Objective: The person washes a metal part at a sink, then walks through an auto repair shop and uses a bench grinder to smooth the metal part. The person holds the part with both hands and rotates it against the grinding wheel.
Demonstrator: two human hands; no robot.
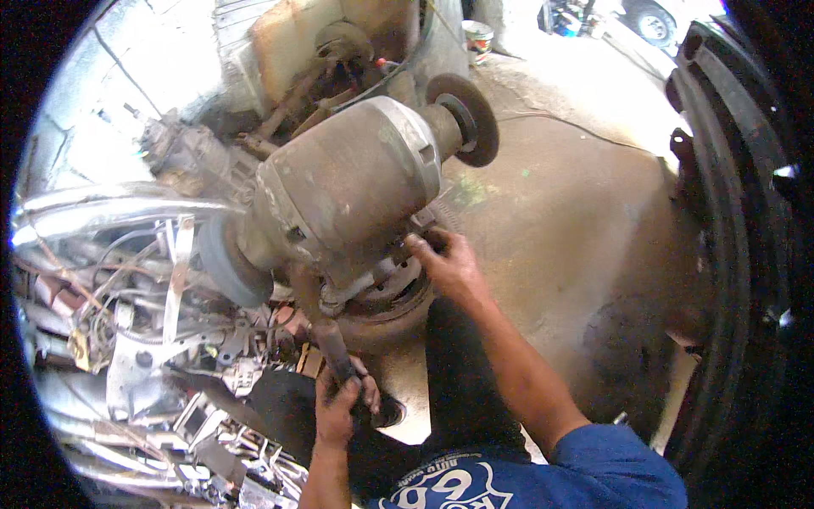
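Observation:
A large, dirty bench grinder (356,170) fills the middle of the head view, its motor body tilted up to the right. Its grey grinding wheel (233,259) is at the lower left, and a dark round wheel (476,119) sits at the upper right end. My left hand (343,403) is closed round the lower end of a dark metal bar (331,343), whose upper end reaches up beside the grinding wheel. My right hand (449,263) has curled fingers against the near edge of the grinder's base (373,276); the fingertips are partly hidden there.
Scrap metal parts (153,339) are heaped on the left, with shiny bent tubes (119,204) jutting toward the grinder. Dark metal panels (721,212) stand along the right side. A cable (585,127) crosses the concrete floor. A bucket (478,38) is at the back.

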